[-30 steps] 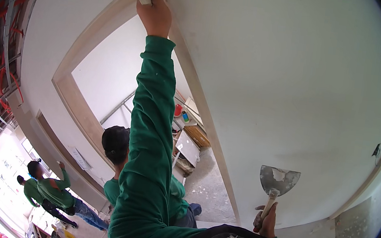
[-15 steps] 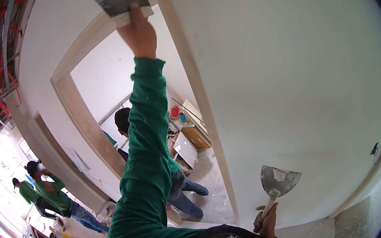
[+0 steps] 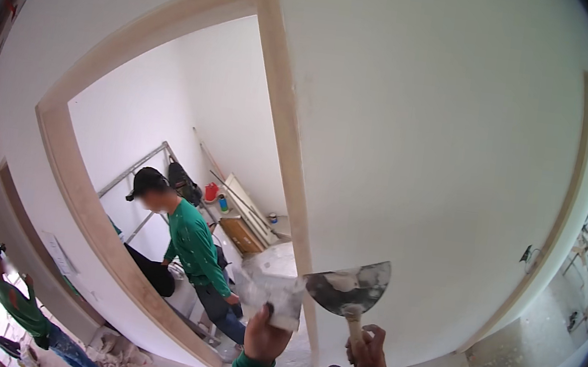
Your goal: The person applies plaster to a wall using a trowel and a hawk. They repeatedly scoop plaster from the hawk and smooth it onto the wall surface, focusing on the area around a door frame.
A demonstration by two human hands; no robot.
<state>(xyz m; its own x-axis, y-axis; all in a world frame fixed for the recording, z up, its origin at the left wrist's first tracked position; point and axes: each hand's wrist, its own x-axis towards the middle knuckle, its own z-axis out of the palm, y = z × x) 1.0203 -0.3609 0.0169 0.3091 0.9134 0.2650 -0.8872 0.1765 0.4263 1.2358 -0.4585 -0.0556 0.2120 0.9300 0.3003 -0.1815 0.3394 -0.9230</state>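
In front of my body, my left hand (image 3: 267, 338) grips a wide flat scraper (image 3: 271, 297) with a pale back edge; its grey, filler-smeared blade is blurred by motion. Just to the right, my right hand (image 3: 371, 354) is wrapped round the handle of a putty knife (image 3: 362, 284). That knife has a broad, rounded grey blade with a pale patch of filler on it, and it is held blade up. The two blades are side by side; whether they touch, I cannot tell. Behind them rises a smooth white wall (image 3: 430, 149).
Left of the wall is a doorway with a beige frame (image 3: 280, 86). Inside, a person in a green top (image 3: 191, 241) bends near a metal frame, boards and a red container (image 3: 211, 192). More people (image 3: 18, 304) stand far left. Wires (image 3: 529, 253) stick out of the wall at right.
My left hand has come down with the scraper from the door frame's top corner to beside the putty knife. My right hand has shifted left, its knife tilting. The view has turned right.
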